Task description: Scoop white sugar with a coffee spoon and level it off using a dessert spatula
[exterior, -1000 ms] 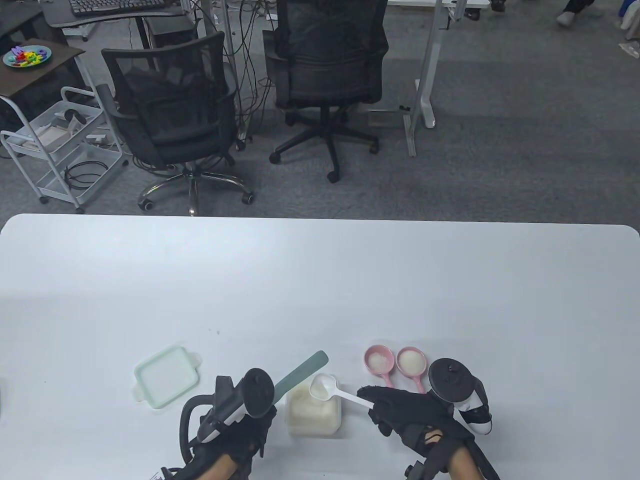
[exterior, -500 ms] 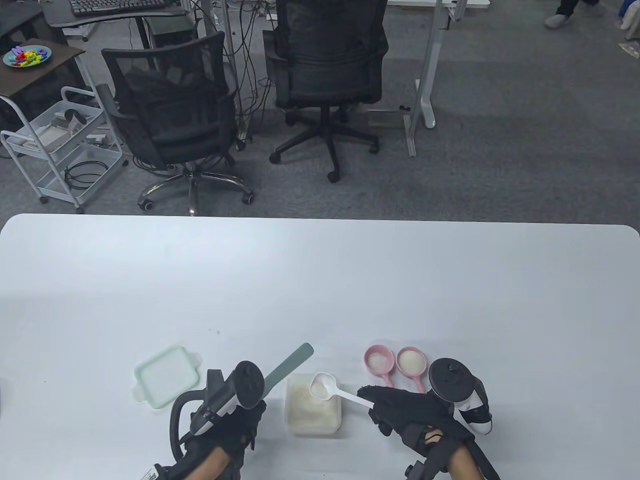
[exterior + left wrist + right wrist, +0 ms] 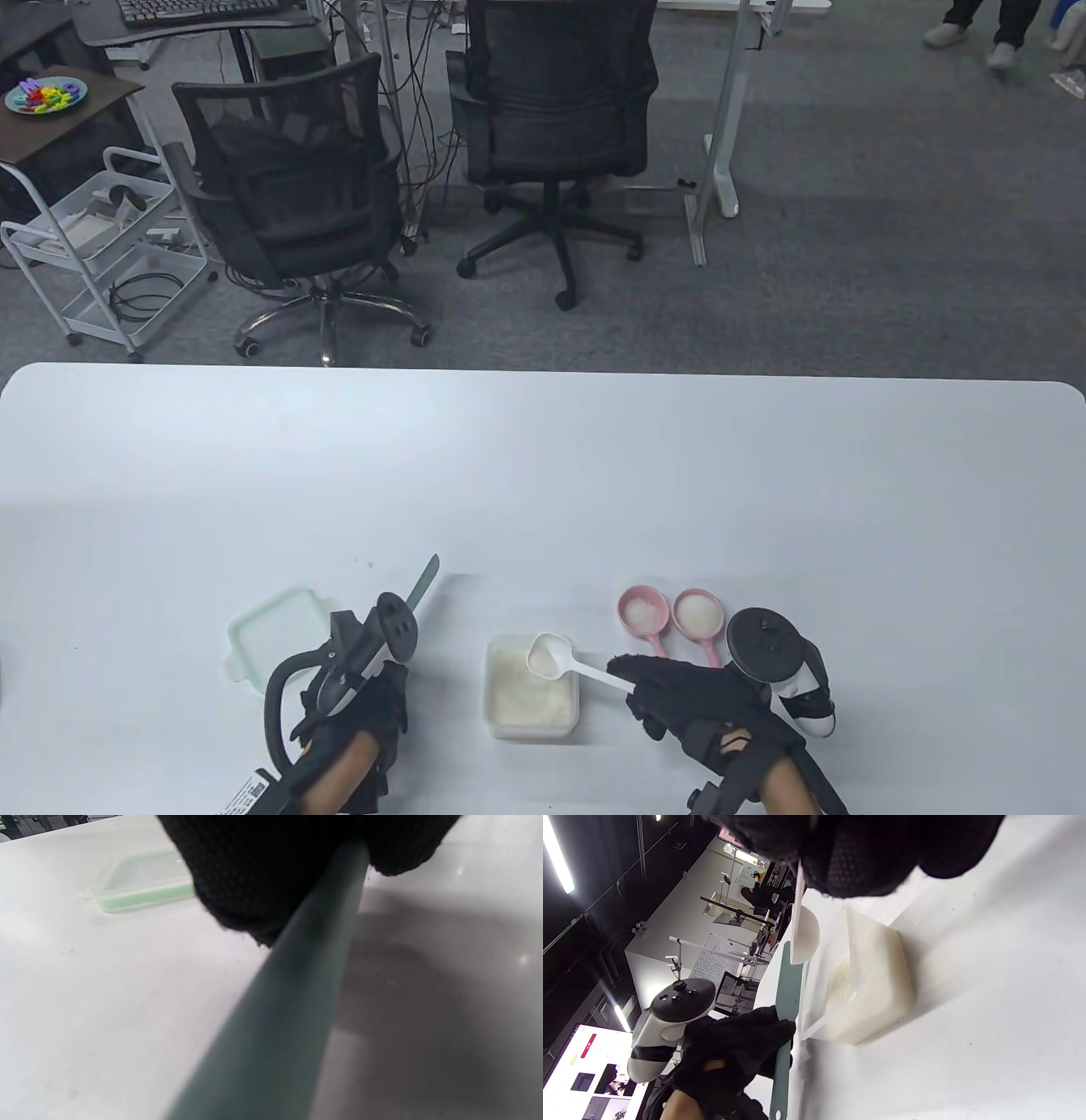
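A clear square container of white sugar sits near the table's front edge; it also shows in the right wrist view. My right hand holds the handle of a white coffee spoon, whose sugar-filled bowl sits over the container's far right corner. My left hand grips a grey-green dessert spatula, left of the container, its blade pointing away and up to the right. The spatula fills the left wrist view and shows edge-on in the right wrist view.
A pale green lid lies left of my left hand, also seen in the left wrist view. Two pink spoons filled with sugar lie right of the container, by my right hand. The table's far half is bare white surface.
My left hand has drawn the spatula leftward, off the container and spoon, to beside the green lid. The right hand and white spoon have stayed in place.
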